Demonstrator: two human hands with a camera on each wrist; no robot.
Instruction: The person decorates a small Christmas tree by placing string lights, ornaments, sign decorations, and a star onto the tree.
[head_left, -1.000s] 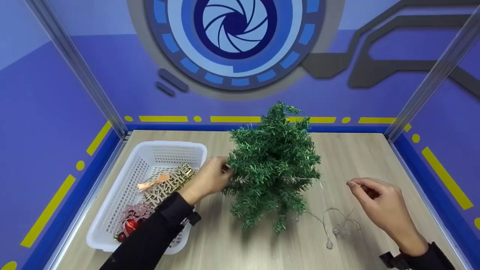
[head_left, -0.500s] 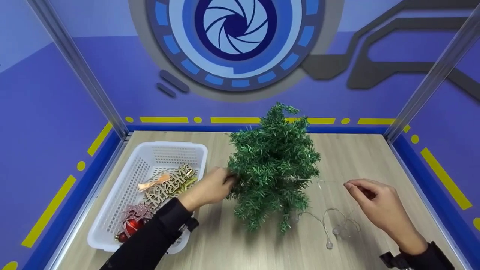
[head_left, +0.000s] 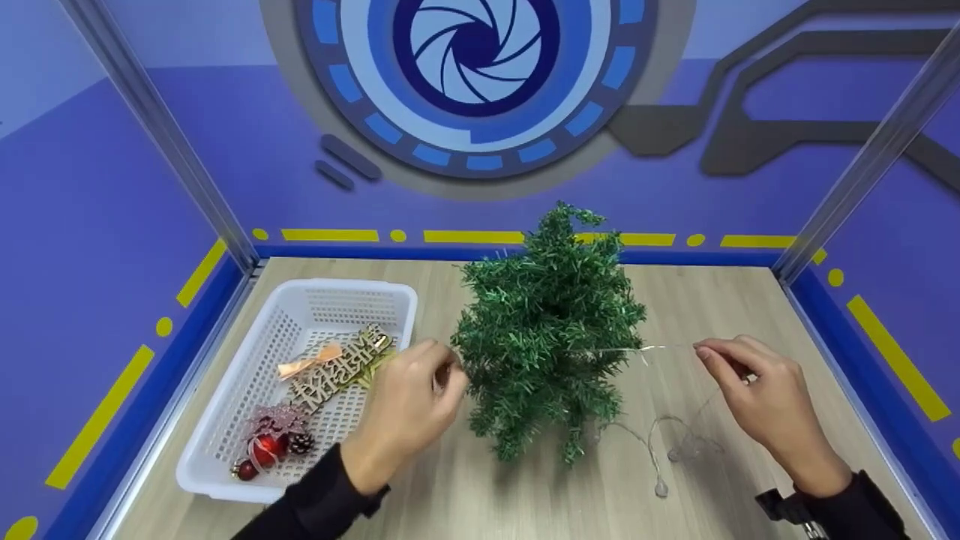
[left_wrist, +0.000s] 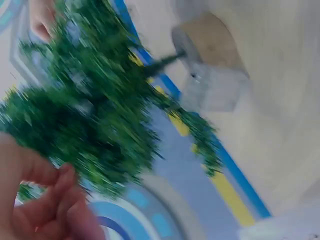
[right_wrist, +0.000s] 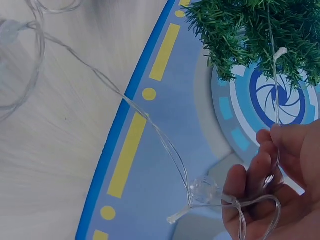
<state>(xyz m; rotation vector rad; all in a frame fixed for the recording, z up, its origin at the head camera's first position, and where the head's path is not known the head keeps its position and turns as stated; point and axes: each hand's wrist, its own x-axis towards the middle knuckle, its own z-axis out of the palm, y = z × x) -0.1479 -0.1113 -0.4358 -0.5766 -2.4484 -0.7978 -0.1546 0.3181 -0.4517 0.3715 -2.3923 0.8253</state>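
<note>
A small artificial Christmas tree stands mid-table. To its left, my left hand is beside the branches with loosely curled fingers; nothing shows between them, though the left wrist view is blurred. On the other side, my right hand pinches the clear wire of a string light, drawn out from the branches. In the right wrist view, the string light passes through the fingers, with a loop and a clear bulb hanging by the palm. More of its wire lies curled on the table.
A white perforated basket at the left holds a gold lettered sign, an orange bow, red baubles and a pine cone. In the left wrist view, a clear box sits by the tree's round base.
My left hand has come away from the branches and back toward me, uncovering the pine cone in the basket. The right hand, still pinching the wire, has risen slightly and the wire is straighter.
</note>
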